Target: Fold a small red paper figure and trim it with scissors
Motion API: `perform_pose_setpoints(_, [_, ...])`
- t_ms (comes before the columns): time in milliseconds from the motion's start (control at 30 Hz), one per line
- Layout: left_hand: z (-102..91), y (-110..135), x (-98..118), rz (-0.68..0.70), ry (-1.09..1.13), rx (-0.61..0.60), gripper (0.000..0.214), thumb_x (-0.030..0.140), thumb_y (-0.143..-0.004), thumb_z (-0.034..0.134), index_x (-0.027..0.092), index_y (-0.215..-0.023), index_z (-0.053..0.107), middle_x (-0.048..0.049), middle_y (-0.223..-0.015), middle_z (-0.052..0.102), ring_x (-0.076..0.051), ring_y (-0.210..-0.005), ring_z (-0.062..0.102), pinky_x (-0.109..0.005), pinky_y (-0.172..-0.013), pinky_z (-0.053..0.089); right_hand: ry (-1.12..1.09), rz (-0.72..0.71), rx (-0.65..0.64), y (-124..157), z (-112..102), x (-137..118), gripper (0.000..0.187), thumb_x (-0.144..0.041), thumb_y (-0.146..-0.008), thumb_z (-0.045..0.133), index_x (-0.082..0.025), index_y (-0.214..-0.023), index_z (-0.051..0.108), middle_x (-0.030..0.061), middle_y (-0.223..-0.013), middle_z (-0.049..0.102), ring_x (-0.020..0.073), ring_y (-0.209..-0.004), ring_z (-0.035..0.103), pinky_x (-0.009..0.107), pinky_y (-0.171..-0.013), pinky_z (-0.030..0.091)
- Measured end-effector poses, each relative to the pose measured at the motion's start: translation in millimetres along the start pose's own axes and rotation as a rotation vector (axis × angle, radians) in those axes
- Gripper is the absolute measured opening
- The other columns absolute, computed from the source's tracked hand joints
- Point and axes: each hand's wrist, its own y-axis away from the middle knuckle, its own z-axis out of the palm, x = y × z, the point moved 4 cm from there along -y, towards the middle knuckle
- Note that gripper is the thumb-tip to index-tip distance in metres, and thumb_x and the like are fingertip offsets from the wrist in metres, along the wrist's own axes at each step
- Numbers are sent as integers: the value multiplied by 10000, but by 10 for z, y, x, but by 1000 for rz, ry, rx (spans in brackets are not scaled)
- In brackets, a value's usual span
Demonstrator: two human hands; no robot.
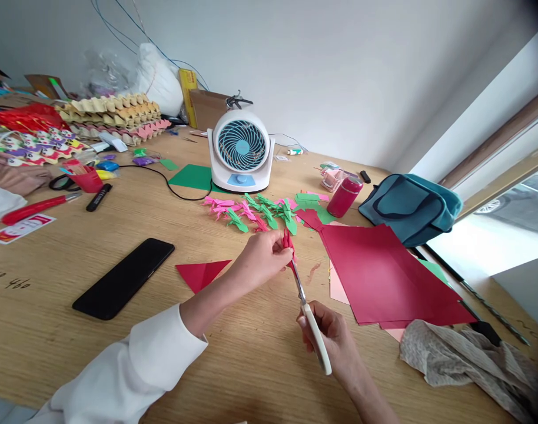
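Note:
My left hand [269, 253] pinches a small folded piece of red paper [288, 240] above the middle of the table. In my right hand [328, 333] is a pair of scissors [315, 335] with white handles, its blades pointing up and away from me. The blade tips meet the lower end of the red paper; whether they are cutting into it I cannot tell. A red paper triangle [202, 274] lies left of my left wrist. Just beyond my hands spreads a cluster of folded pink, red and green paper shapes [269, 215].
A white fan [242, 153] stands behind the paper shapes. Right of my hands are red paper sheets [384, 277], a red flask [345, 195], a teal bag [412, 206] and a grey cloth [450, 359]. On the left lie a black phone [124, 278] and a red-handled tool [37, 209].

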Motion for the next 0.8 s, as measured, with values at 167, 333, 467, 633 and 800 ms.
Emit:
perform_pose_setpoints(167, [2, -1, -32, 43, -51, 39, 61, 239, -802, 560, 183, -777, 560, -27, -774, 711, -166, -729, 700, -237, -639, 566, -15, 11, 9, 2, -3, -28, 423, -555, -814, 665, -179, -687, 517, -39, -548, 459, 95, -495, 391, 224, -457, 302])
perform_pose_setpoints(333, [17, -11, -29, -44, 25, -7, 59, 233, -795, 565, 175, -784, 572, -36, -781, 719, -170, -710, 707, -243, -602, 575, -18, 27, -7, 0, -12, -9, 401, -538, -817, 668, -179, -715, 520, -40, -562, 465, 100, -499, 413, 226, -458, 328])
perform_pose_setpoints(467, [21, -8, 0, -73, 74, -6, 44, 213, -785, 589, 172, -781, 573, -33, -766, 722, -165, -700, 711, -236, -601, 575, -1, 11, -14, -3, -21, -8, 415, -556, -833, 642, -178, -715, 520, -34, -568, 472, 102, -508, 415, 228, -461, 321])
perform_pose_setpoints(633, [15, -4, 26, -85, 117, -26, 57, 210, -789, 596, 170, -773, 558, -28, -748, 717, -169, -707, 718, -238, -604, 578, 32, -11, -12, -11, -36, -12, 433, -569, -838, 630, -174, -696, 528, -30, -568, 474, 100, -511, 414, 230, -471, 314])
perform_pose_setpoints(800, [11, -2, 24, -74, 90, -18, 63, 224, -792, 592, 171, -779, 561, -30, -760, 718, -176, -718, 721, -242, -598, 579, 52, -26, 8, -16, -50, 21, 445, -574, -847, 614, -175, -674, 523, -27, -561, 462, 101, -511, 409, 231, -471, 309])
